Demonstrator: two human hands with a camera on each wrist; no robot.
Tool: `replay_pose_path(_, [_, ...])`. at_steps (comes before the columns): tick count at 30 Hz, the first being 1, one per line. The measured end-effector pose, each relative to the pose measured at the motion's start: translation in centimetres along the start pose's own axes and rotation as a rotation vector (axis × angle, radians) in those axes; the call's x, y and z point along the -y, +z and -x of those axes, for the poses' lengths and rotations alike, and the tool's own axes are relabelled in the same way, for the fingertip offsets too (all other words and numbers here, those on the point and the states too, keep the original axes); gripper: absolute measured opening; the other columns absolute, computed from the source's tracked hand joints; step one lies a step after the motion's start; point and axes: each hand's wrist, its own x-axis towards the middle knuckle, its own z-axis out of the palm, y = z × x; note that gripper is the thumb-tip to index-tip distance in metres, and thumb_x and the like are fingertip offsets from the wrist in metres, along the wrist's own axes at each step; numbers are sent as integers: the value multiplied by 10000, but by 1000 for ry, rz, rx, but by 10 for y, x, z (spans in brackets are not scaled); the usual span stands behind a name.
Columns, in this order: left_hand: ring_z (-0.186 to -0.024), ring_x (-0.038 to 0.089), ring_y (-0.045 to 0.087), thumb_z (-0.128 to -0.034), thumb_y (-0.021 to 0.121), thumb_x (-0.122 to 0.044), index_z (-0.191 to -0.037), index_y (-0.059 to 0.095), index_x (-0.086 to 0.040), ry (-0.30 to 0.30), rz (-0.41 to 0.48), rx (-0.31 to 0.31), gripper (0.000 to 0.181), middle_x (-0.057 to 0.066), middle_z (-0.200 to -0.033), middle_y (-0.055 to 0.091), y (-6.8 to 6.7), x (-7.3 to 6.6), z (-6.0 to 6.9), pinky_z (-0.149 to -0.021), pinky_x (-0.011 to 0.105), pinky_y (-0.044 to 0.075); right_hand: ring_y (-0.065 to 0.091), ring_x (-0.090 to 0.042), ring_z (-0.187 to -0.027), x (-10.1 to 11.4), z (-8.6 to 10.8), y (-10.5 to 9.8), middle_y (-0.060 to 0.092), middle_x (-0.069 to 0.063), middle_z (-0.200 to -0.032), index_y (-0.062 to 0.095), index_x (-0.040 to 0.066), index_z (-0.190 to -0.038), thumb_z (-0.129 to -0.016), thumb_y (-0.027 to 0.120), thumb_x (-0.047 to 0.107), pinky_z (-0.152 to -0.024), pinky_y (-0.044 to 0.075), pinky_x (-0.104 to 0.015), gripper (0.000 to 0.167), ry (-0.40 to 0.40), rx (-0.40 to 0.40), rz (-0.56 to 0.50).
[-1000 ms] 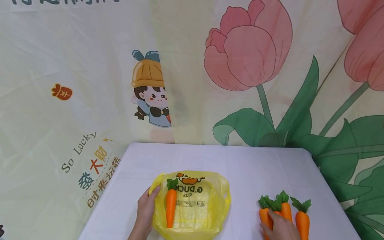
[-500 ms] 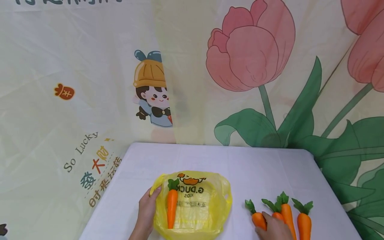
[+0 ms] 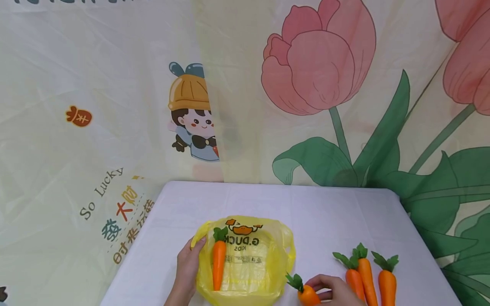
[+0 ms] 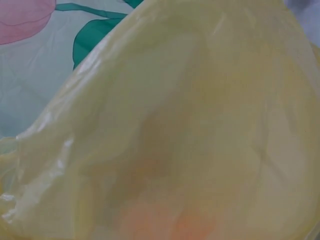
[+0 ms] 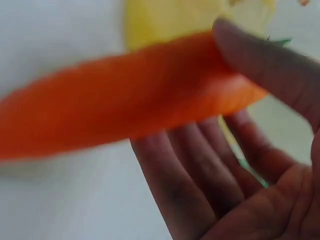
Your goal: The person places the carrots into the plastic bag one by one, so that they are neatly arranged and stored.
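Far left on my head feed, beyond the left fingers [image 3: 200,242], dark "So Lucky" lettering [image 3: 101,193] on the pale backdrop [image 3: 126,63]; next my left hand [image 3: 185,270], its fingers drawn together in a pinch on the left rim of a yellow plastic bag [image 3: 275,272]; fingertips behind the film hidden from me; left wrist feed gives mostly yellow film with an orange blur low down.

Just right of those fingers, one carrot [image 3: 218,265] lies within the bag, leaves pointing away from me; the bag rests mouth open on the white-clothed worktop [image 3: 310,225].

Further right, near the bag's right rim, a second carrot [image 3: 308,296] sits in the right fingers [image 3: 323,279], leaves ahead of them toward the bag; my right hand [image 3: 337,291] is parted only by the carrot's thickness, and the right wrist feed shows the thumb on one side near the leafy end, the other fingers opposite.

Just right of the right fingers, three more carrots [image 3: 366,278] lie on the worktop, the left two overlapping, the third beside them; printed tulips [image 3: 319,68] stand on the backdrop beyond.
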Motion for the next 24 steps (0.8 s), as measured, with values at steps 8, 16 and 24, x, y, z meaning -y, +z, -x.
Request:
replay_pose_path(8, [-1417, 376, 394, -1018, 543, -516, -1573, 321, -27, 12, 0, -2, 772, 185, -1580, 372, 1, 0, 0, -1120, 509, 407, 684, -265, -981, 42, 2, 17, 718, -86, -1068, 664, 7, -1195, -853, 818, 100, -868, 600, -393, 386, -233, 266, -145])
replay_pose_path(16, [-1412, 367, 404, -1021, 514, -539, -1563, 337, -18, 0, -6, 10, 773, 184, -1570, 390, 1, 3, 0, -1117, 496, 412, 681, -265, -1039, 92, -16, 45, 703, -106, -1131, 636, -17, -1206, -822, 852, 110, -914, 582, -379, 459, -448, 319, -221])
replay_pose_path(24, [-1422, 352, 392, -1067, 461, -442, -1564, 338, -18, 2, 19, 26, 664, 178, -1576, 383, -1, 4, 1, -1124, 483, 403, 683, -308, -1091, 124, -46, 71, 685, -146, -1193, 592, -28, -1268, -849, 827, 100, -887, 596, -402, 498, -504, 249, -368])
